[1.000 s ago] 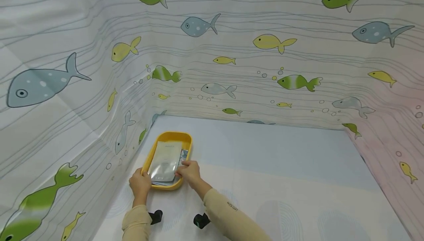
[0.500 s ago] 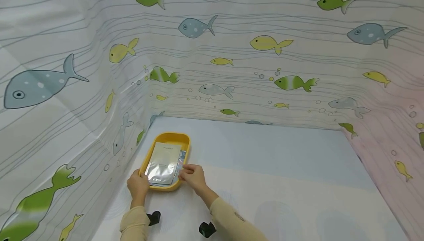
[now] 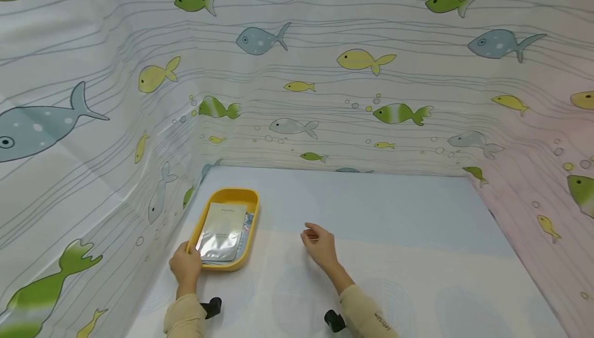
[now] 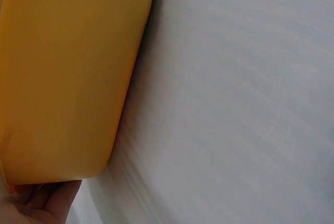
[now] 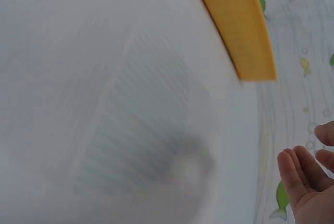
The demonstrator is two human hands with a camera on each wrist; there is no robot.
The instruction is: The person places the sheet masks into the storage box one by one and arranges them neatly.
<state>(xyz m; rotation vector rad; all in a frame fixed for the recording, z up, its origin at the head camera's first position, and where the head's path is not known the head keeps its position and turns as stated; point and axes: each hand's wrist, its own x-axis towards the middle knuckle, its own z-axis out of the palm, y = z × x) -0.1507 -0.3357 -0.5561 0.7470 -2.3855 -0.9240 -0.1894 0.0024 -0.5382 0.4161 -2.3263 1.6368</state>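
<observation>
A yellow plastic tray (image 3: 236, 194) stands at the left of the table. In it lies a pale flat pouch (image 3: 221, 229) with a shiny silver lower part, over a blue-patterned packet (image 3: 246, 232) that peeks out on the right. My left hand (image 3: 186, 268) grips the tray's near-left corner; in the left wrist view, fingers of that hand (image 4: 44, 205) bend round the end of the tray wall (image 4: 68, 78). Off to the right of the tray, my right hand (image 3: 321, 247) hovers with loosely bent fingers and holds nothing. The right wrist view shows it apart from the tray (image 5: 240, 31).
A pale table (image 3: 394, 224) spreads to the right of the tray. Fish-patterned sheeting (image 3: 287, 106) walls in its back and both sides, with the left sheet (image 3: 106, 198) close to my left hand. Dark wrist devices (image 3: 334, 321) sit below both hands.
My right hand has left the tray's right side and moved well to the right, with nothing in it. The left hand keeps its grip on the corner. The view has shifted slightly.
</observation>
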